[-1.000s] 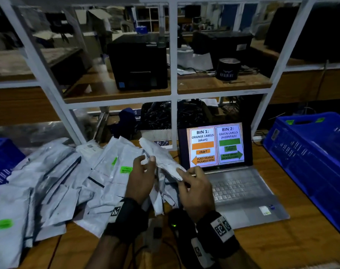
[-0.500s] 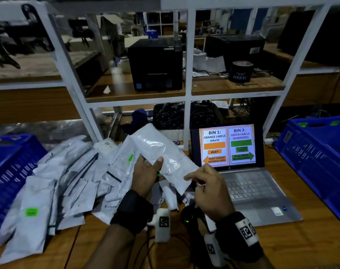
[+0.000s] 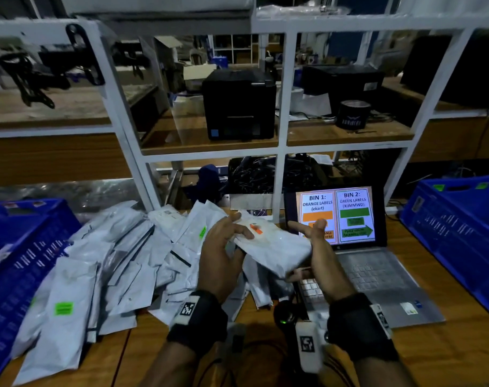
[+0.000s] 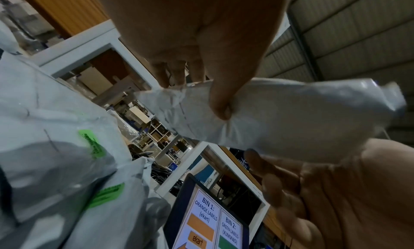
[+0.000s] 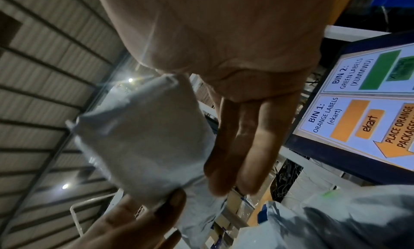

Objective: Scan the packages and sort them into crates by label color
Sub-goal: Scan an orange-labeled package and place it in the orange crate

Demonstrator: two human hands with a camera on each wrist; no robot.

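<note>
I hold a white plastic package (image 3: 276, 250) above the desk, in front of the laptop. Its orange label (image 3: 256, 229) faces up. My left hand (image 3: 232, 236) pinches the package's left end, thumb on one face and fingers on the other; the left wrist view shows the thumb pressing into the package (image 4: 291, 121). My right hand (image 3: 315, 247) lies palm-in against the right end with straight fingers, as the right wrist view shows beside the package (image 5: 143, 143). A black scanner (image 3: 285, 317) with a green light stands below the hands.
A heap of white packages (image 3: 112, 261), some with green labels, covers the desk's left half. Blue crates stand at the left (image 3: 20, 261) and right (image 3: 455, 233). The laptop (image 3: 382, 275) shows bin 1 orange, bin 2 green. A white shelf frame (image 3: 279, 152) rises behind.
The package has been turned so its orange label faces up and raised a little. My right hand went from pinching its edge to lying flat against its right end.
</note>
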